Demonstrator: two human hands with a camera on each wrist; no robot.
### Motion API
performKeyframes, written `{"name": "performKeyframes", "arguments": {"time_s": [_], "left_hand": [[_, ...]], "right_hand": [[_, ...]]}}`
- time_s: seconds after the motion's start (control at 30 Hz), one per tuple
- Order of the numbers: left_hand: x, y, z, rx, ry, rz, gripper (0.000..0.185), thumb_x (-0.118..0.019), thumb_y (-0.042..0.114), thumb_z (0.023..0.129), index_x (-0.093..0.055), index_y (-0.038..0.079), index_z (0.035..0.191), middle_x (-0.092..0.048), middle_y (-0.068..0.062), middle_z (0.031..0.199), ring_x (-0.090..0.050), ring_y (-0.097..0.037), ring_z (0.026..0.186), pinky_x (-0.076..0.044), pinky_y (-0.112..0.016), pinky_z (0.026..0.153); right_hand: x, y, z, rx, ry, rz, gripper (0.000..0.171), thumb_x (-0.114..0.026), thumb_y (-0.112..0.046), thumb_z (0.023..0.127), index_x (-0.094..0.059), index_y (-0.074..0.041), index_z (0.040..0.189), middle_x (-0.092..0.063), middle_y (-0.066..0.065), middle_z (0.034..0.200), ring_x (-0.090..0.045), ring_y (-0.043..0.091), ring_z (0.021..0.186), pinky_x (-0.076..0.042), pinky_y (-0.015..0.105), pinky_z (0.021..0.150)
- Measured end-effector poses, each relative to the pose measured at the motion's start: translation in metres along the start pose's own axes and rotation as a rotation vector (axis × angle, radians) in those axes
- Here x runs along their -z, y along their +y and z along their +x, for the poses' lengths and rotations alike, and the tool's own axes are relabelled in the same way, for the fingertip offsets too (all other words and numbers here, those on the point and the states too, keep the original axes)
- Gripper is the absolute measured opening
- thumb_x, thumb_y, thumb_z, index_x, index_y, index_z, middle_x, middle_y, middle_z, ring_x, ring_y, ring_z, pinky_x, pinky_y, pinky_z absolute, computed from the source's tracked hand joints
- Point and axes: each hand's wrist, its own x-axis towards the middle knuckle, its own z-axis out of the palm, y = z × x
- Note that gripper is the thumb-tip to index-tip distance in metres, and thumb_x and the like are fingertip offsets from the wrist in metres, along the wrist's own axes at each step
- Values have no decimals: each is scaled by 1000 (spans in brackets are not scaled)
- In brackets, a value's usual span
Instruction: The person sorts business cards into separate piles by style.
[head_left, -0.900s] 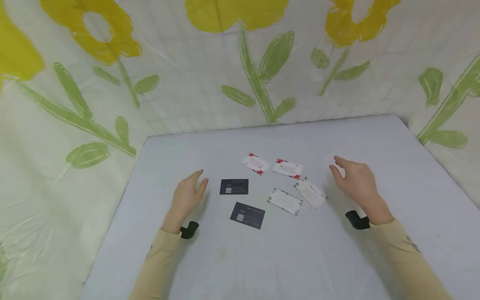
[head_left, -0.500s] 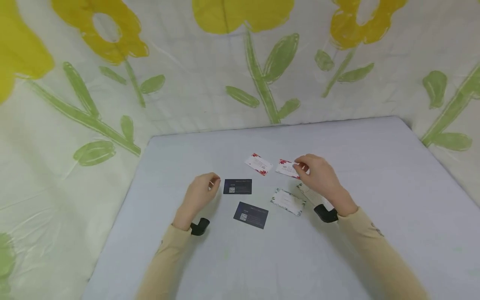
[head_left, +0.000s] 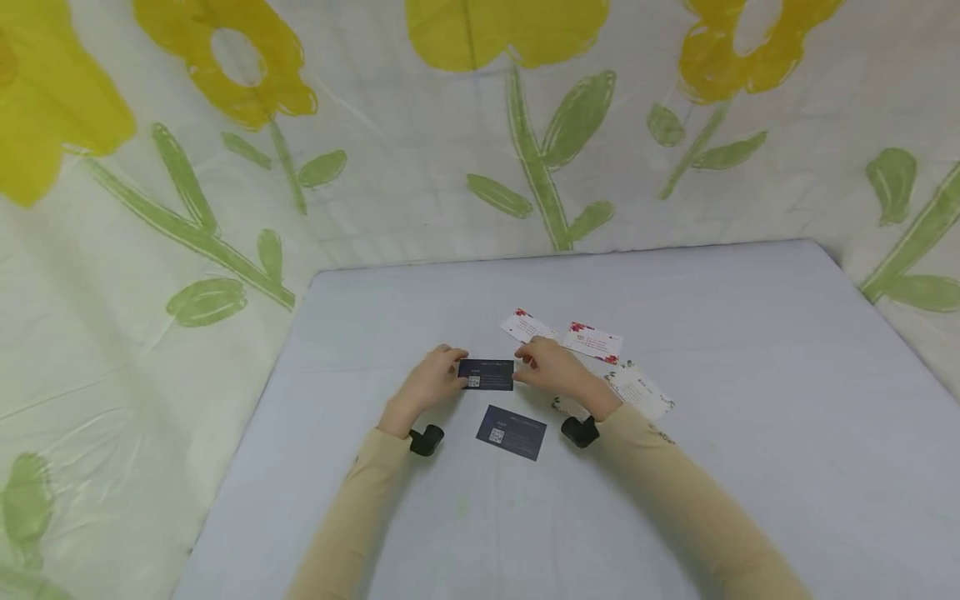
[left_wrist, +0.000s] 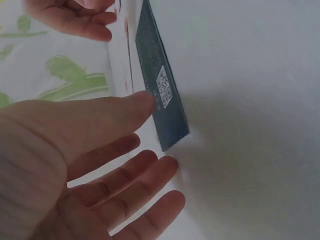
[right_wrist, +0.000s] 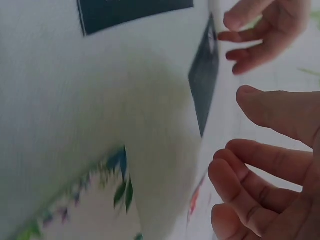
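Note:
In the head view, a dark blue business card (head_left: 487, 377) with a QR code lies flat on the table between my hands. My left hand (head_left: 431, 383) is at its left edge, thumb and fingers spread apart. At the right edge is my right hand (head_left: 555, 369), its fingers loosely bent. The left wrist view has the left thumb overlapping the card (left_wrist: 172, 125), with the fingers beside its near corner. Nothing sits between the right thumb and fingers in the right wrist view. A second dark blue card (head_left: 512, 433) lies tilted nearer the person.
Two white cards with red flowers, one left (head_left: 527, 325) and one right (head_left: 592, 340), lie farther back. A leaf-bordered white card (head_left: 641, 390) is at the right; another (head_left: 566, 407) is mostly hidden under the right wrist. A flowered cloth (head_left: 375, 192) hangs behind the pale table (head_left: 675, 517).
My right hand has moved left from the table's right side, past the white cards, to the upper dark card. My left hand has moved right to that card's left edge.

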Motion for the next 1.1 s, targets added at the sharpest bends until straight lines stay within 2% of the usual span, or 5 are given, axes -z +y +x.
{"name": "performKeyframes", "arguments": {"time_s": [0.2, 0.37, 0.57, 1.1], "left_hand": [[-4, -4, 4, -44, -23, 30, 45, -71, 9, 78, -57, -6, 119, -55, -16, 107, -53, -25, 91, -46, -37, 83], [-3, -6, 5, -64, -38, 26, 44, -72, 10, 78, -58, -6, 117, -55, -16, 105, -51, -24, 89, -45, -37, 83], [-2, -9, 7, -59, -54, 20, 43, -73, 12, 78, -58, -4, 116, -54, -15, 107, -52, -24, 92, -45, -37, 85], [5, -6, 12, -24, -152, -56, 43, -78, 13, 72, -57, -2, 106, -51, -13, 101, -47, -23, 91, -43, -37, 86]], "right_hand": [[-10, -11, 9, -37, -44, -64, 50, -70, -26, 83, -58, 5, 119, -55, 13, 105, -49, 19, 85, -44, 32, 75], [-14, -15, 12, -56, -44, -83, 44, -73, -24, 80, -61, 3, 113, -53, 11, 101, -47, 19, 83, -44, 32, 74], [-15, -15, 16, -52, -51, -93, 37, -74, -23, 79, -62, 1, 105, -50, 8, 94, -46, 19, 80, -43, 32, 72], [-12, -5, 22, -57, -117, -32, 37, -77, -21, 75, -59, -3, 102, -48, 6, 97, -44, 19, 86, -41, 33, 78]]}}
